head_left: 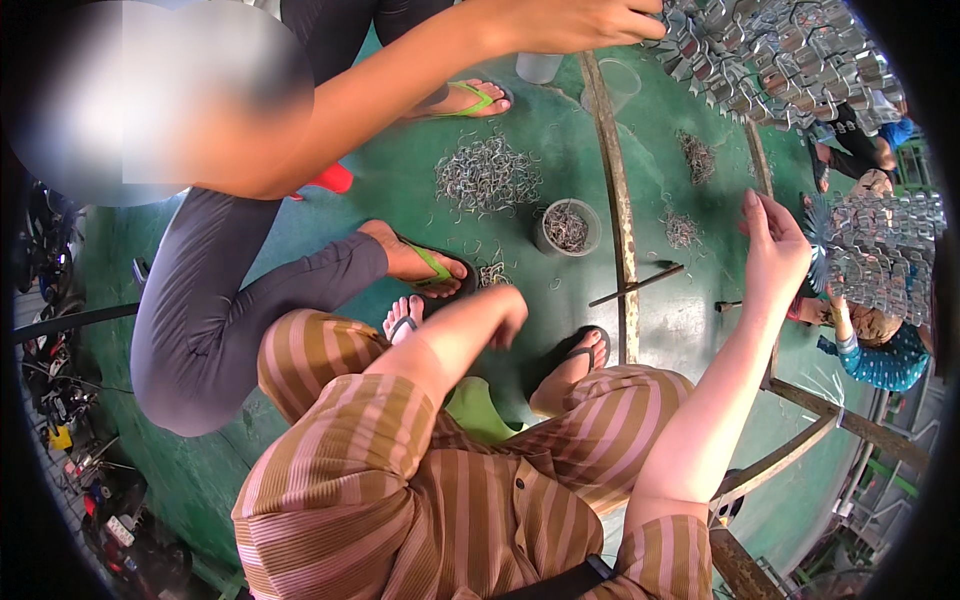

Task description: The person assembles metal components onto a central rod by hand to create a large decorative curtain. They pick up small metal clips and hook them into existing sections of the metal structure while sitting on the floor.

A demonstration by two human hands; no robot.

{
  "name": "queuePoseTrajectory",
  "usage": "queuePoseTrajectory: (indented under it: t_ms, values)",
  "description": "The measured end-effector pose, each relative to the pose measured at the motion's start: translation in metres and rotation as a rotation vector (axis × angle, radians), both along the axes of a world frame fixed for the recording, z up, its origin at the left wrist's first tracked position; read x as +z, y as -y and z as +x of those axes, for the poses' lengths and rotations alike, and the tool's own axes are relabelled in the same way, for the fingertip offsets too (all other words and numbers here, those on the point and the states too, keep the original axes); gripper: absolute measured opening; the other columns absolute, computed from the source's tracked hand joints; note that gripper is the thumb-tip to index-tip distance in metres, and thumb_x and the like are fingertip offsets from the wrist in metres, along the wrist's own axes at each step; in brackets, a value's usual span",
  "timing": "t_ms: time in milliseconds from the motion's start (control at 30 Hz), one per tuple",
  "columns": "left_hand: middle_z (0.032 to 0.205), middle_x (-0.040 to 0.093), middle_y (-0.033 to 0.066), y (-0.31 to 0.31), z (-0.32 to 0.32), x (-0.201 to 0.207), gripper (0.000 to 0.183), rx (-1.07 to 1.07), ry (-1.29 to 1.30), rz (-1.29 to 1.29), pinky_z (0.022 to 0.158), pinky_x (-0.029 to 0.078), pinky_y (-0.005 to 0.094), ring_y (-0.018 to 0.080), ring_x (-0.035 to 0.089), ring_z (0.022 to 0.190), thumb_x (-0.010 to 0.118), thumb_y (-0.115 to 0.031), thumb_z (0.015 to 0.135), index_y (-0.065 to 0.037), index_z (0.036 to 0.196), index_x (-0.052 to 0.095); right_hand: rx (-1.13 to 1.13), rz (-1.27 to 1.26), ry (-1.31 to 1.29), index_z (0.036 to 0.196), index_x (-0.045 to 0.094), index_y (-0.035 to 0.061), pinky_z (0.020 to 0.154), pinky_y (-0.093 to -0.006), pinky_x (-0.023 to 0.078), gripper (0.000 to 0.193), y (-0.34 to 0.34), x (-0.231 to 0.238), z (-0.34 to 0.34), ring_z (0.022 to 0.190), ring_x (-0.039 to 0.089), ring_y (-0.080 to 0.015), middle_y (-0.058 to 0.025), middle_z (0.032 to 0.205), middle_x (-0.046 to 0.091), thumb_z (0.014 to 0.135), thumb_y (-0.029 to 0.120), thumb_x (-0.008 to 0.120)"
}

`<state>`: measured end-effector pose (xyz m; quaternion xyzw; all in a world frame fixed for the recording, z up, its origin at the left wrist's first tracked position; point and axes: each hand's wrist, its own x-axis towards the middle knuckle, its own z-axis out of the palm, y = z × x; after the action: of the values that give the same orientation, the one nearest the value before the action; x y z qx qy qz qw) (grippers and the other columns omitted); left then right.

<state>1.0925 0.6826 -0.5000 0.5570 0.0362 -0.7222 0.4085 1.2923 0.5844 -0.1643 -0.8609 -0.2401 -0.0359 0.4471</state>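
Green floor [545, 300] spreads under everyone here, with dark clutter [60, 390] along its left edge and a worn bar [615, 200] crossing it. Just left of that bar stands a round tub [593, 242] holding bent metal hooks [567, 226]; a broad loose pile [487, 175] of similar hooks lies toward the floor's left edge, and a small cluster [493, 274] lies nearer the person in striped clothing [430, 520]. That person's left hand [512, 318] is near the small cluster, its fingers bent downward and blurred; I can't tell whether they grip anything. The right hand [778, 240] is raised right of the bar, fingers partly curled; whether something small is pinched there, I can't make out. At upper right hang rows of shiny metal pieces [780, 60], a co-worker's hand [575, 25] at their edge.
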Motion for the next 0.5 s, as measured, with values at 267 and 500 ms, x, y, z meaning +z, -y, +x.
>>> queuePoseTrajectory:
  t_ms: [267, 500]
  values:
    - [0.083, 0.066, 0.0132, -0.119, 0.016, -0.034, 0.011, 0.972, 0.948, 1.177, 0.072, 0.051, 0.0409, 0.0302, 0.064, 0.079, 0.063, -0.016, 0.072, -0.007, 0.076, 0.068, -0.06, 0.025, -0.033, 0.092, 0.066, -0.004, 0.06, -0.0211, 0.044, 0.029, 0.017, 0.0, 0.006, 0.063, 0.054, -0.0082, -0.0053, 0.073, 0.063, 0.081, 0.023, 0.067]
    - [0.082, 0.065, 0.0135, -0.11, 0.038, -0.049, 0.018, 0.629, 1.255, 1.289, 0.065, 0.053, 0.0404, 0.0301, 0.065, 0.075, 0.051, -0.01, 0.077, -0.005, 0.072, 0.067, -0.069, 0.024, -0.029, 0.088, 0.066, -0.0033, 0.057, -0.0206, 0.044, 0.023, 0.019, -0.011, 0.022, 0.06, 0.055, -0.0074, -0.0038, 0.068, 0.063, 0.079, 0.018, 0.068]
